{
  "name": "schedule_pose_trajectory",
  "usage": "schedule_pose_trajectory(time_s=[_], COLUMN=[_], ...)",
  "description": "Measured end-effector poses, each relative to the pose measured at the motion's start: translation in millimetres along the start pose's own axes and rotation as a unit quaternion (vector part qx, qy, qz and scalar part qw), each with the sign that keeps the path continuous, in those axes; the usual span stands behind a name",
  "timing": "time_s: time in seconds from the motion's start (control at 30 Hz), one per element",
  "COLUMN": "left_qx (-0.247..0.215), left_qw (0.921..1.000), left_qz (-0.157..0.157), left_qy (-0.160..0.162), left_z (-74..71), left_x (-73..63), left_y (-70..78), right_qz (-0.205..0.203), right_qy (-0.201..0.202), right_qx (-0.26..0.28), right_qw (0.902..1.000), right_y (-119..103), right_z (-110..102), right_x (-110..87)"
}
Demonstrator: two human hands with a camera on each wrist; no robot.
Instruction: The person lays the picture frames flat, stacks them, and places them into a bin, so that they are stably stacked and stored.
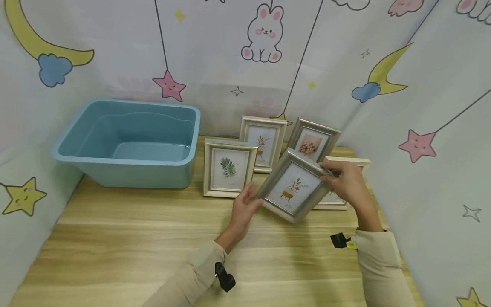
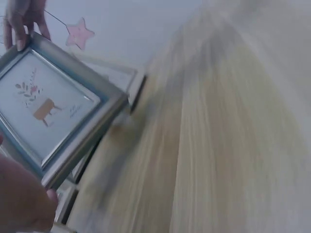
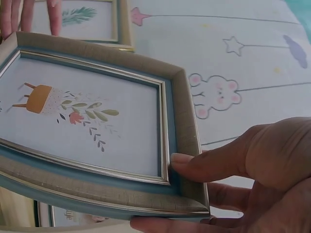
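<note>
A silver-grey picture frame (image 1: 292, 186) with a potted-plant print is held tilted above the table, face toward the head camera. My right hand (image 1: 347, 181) grips its upper right corner, with the thumb on the front face and fingers behind, as the right wrist view shows. At the opposite lower left corner, my left hand (image 1: 243, 211) holds the edge between thumb and fingers. Close behind stand a frame with a green leaf print (image 1: 229, 168), a pale frame with a plant print (image 1: 263, 143) and a silver frame with a blossom photo (image 1: 312, 143). Another pale frame (image 1: 331, 200) is partly hidden behind the held one.
A blue plastic tub (image 1: 143, 175) sits at the back left of the wooden table (image 1: 126, 238), its inside bare. White curtains (image 1: 215, 51) printed with stars, moons and a rabbit enclose the back and sides. Black wrist cameras sit on both sleeves (image 1: 381, 256).
</note>
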State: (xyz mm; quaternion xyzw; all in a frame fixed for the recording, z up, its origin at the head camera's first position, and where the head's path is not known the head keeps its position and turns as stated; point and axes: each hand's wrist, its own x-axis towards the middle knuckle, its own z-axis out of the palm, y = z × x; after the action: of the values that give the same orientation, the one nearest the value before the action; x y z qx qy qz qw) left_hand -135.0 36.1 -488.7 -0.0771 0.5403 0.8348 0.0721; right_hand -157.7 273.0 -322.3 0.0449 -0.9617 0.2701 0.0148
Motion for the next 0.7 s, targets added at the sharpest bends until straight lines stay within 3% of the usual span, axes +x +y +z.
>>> schedule_pose_trajectory(time_s=[0.1,0.23,0.37,0.57,0.7], left_qx=[-0.09,-0.188,-0.185,-0.151,-0.12], left_qw=[0.995,0.9768,0.973,0.9792,0.9839], left_qz=[-0.028,-0.085,-0.129,-0.135,-0.13], left_qy=[0.033,0.058,0.047,0.015,-0.024], left_z=[7.5,15.8,20.1,19.8,18.5], left_x=[-6.4,-14.9,-22.2,-25.5,-25.9], left_y=[6.1,10.3,8.2,7.3,9.8], right_qz=[0.008,0.036,0.06,0.076,0.081], right_qy=[0.007,-0.003,-0.009,0.0,0.007], right_qx=[0.043,0.094,0.137,0.174,0.203], right_qw=[0.999,0.9949,0.9887,0.9817,0.9758], right_y=[4.0,9.0,10.7,11.7,13.4], right_z=[-6.8,-10.2,-6.9,0.3,2.5], right_x=[-8.5,-16.4,-19.7,-20.3,-21.0])
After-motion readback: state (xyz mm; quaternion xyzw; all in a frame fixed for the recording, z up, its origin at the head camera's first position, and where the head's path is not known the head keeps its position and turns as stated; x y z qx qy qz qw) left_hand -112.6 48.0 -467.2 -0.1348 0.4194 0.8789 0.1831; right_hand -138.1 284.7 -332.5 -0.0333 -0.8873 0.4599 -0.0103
